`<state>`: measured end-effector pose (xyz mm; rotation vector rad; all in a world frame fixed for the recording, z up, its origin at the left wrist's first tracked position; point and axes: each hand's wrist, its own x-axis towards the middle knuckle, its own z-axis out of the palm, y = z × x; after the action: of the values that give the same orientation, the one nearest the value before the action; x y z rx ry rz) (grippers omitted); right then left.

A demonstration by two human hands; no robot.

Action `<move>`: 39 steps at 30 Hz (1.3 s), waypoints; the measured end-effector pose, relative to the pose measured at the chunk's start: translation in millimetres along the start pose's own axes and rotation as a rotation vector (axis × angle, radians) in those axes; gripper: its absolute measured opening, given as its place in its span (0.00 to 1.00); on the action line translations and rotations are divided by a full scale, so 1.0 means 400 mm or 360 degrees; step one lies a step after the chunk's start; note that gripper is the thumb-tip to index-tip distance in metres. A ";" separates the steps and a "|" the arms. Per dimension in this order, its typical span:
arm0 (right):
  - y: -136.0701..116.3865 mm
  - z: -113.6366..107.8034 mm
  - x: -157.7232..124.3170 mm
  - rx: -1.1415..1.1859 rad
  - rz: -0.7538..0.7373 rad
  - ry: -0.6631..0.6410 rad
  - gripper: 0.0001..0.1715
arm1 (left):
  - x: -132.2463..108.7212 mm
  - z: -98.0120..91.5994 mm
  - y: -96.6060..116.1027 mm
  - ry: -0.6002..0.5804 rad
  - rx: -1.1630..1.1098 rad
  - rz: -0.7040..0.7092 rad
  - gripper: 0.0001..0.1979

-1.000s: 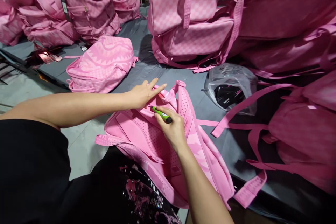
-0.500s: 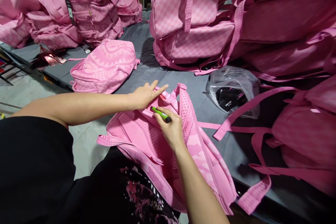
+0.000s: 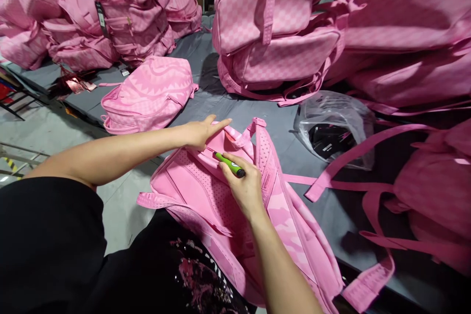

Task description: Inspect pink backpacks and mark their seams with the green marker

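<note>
A pink backpack (image 3: 191,171) lies with its padded back panel and shoulder straps facing up, partly against my body. Resting on its top edge is my left hand (image 3: 200,133), its thumb and index finger stretched apart and the other fingers partly hidden. My right hand (image 3: 246,184) is closed around a slim green pen-shaped tool (image 3: 230,164) with black ends. The tool's tip points at the top of the back panel, close to my left hand; whether it touches the fabric is hard to make out.
Beyond the hands, another pink backpack (image 3: 150,93) lies on the grey-covered table (image 3: 206,103). Pink bags (image 3: 136,14) are stacked at the far left, with checkered pink bags (image 3: 275,54) opposite. A clear plastic bag (image 3: 364,122) holds black items. Loose straps (image 3: 375,186) trail at right.
My left hand has shifted slightly left and its fingers are less spread. The tool has turned a little in my right hand. The whole view has moved slightly.
</note>
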<state>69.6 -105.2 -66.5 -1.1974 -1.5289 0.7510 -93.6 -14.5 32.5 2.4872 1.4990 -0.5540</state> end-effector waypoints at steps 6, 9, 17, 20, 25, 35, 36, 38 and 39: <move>-0.003 0.003 0.003 -0.0039 0.0026 0.0003 0.12 | 0.027 0.002 -0.027 -0.0103 -0.0072 0.0121 0.61; 0.002 0.007 0.010 -0.0032 0.0045 0.0006 0.12 | 0.048 0.005 -0.037 -0.0118 -0.0080 0.0168 0.61; 0.016 0.021 0.028 -0.0024 0.0110 0.0017 0.12 | 0.087 0.018 -0.057 -0.0135 -0.0141 0.0268 0.57; 0.014 0.024 0.029 -0.0008 0.0111 0.0002 0.12 | 0.086 0.015 -0.059 -0.0166 -0.0169 0.0279 0.56; 0.009 0.043 0.048 0.0034 0.0084 -0.0038 0.11 | 0.085 0.003 -0.058 -0.0241 -0.0229 0.0287 0.54; 0.003 0.061 0.058 -0.0044 0.0013 -0.0003 0.10 | 0.099 0.022 -0.101 -0.0225 -0.0355 0.0419 0.53; -0.002 0.063 0.059 -0.0029 0.0020 -0.0024 0.10 | 0.097 0.025 -0.106 -0.0213 -0.0366 0.0424 0.53; -0.010 0.066 0.059 -0.0008 0.0039 -0.0061 0.10 | 0.093 0.029 -0.117 -0.0180 -0.0387 0.0432 0.53; -0.013 0.066 0.059 -0.0011 0.0050 -0.0062 0.10 | 0.092 0.032 -0.122 -0.0165 -0.0394 0.0438 0.53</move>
<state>42.9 -81.7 -61.8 -1.2207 -1.5490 0.7949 -123.8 34.0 7.6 2.3757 1.0896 -0.4135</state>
